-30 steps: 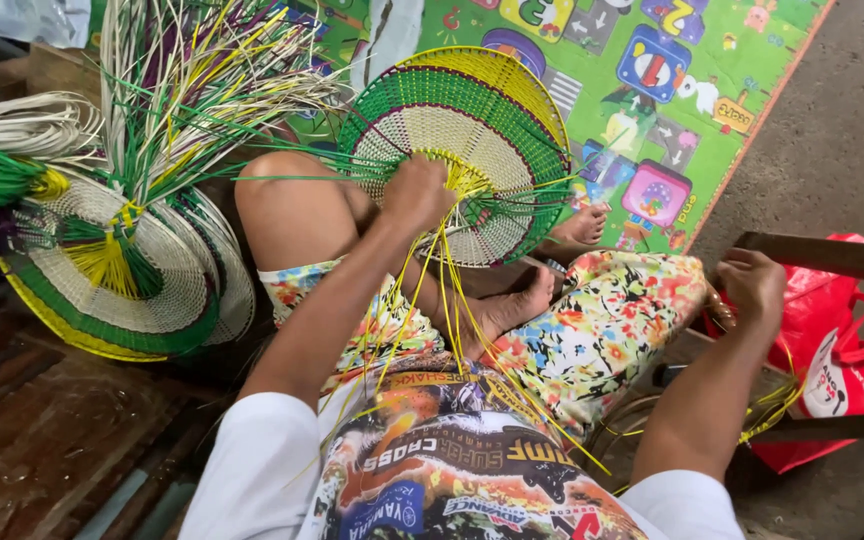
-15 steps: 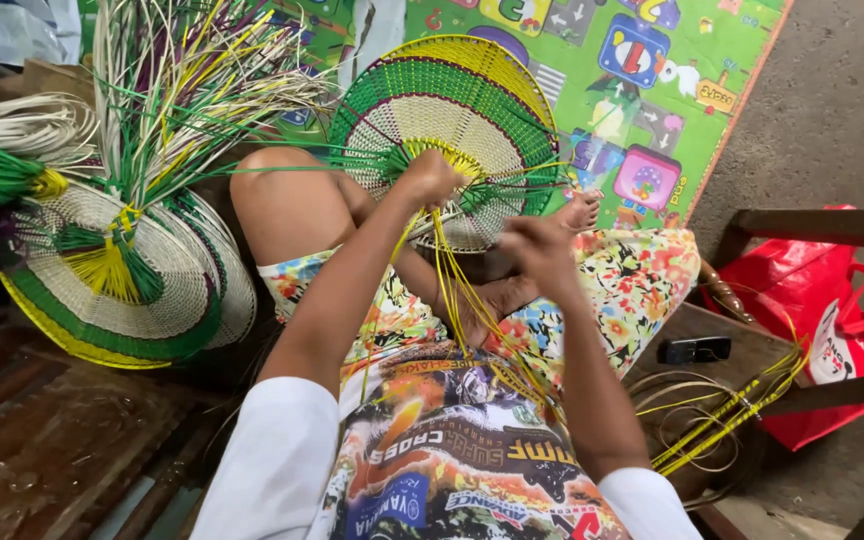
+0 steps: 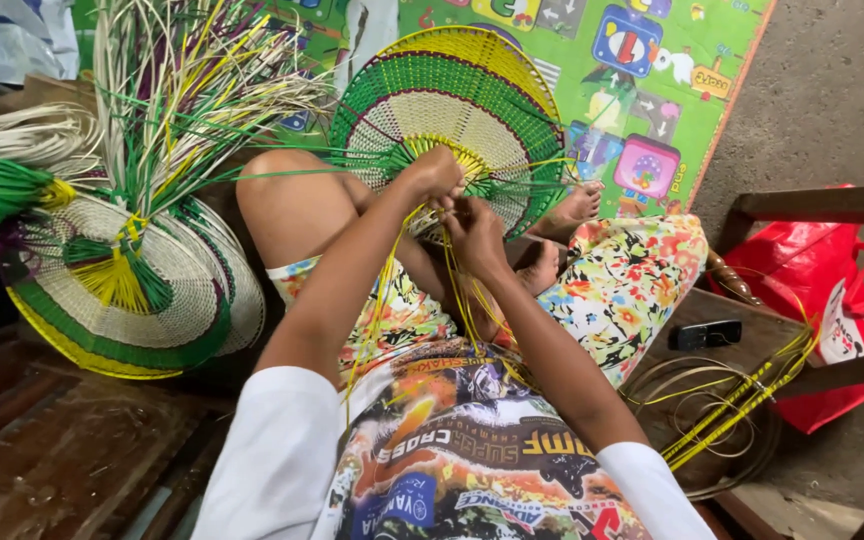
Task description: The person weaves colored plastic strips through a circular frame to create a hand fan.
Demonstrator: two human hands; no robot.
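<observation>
Green and yellow bands ring the round woven fan (image 3: 452,110), which stands on edge over the person's knees, its pale middle facing the camera. Left hand (image 3: 435,172) is closed on the fan at its lower centre, where the loose strands gather. Right hand (image 3: 477,235) sits just below, touching the left, its fingers pinched together on a few yellow strips (image 3: 457,300) that hang down across the lap. Both forearms reach up from white sleeves over a printed shirt and flowered shorts. To the left, a second woven disc (image 3: 122,300) with a green and yellow rim leans against a bunch of loose strips (image 3: 182,90) that fan upward. A colourful play mat (image 3: 652,90) lies on the floor behind the fan. At right, a small wooden surface (image 3: 742,335) carries a dark phone (image 3: 709,334), with more yellow strips (image 3: 742,410) and coiled strands draped off its edge, and a red bag (image 3: 812,290) behind it.
</observation>
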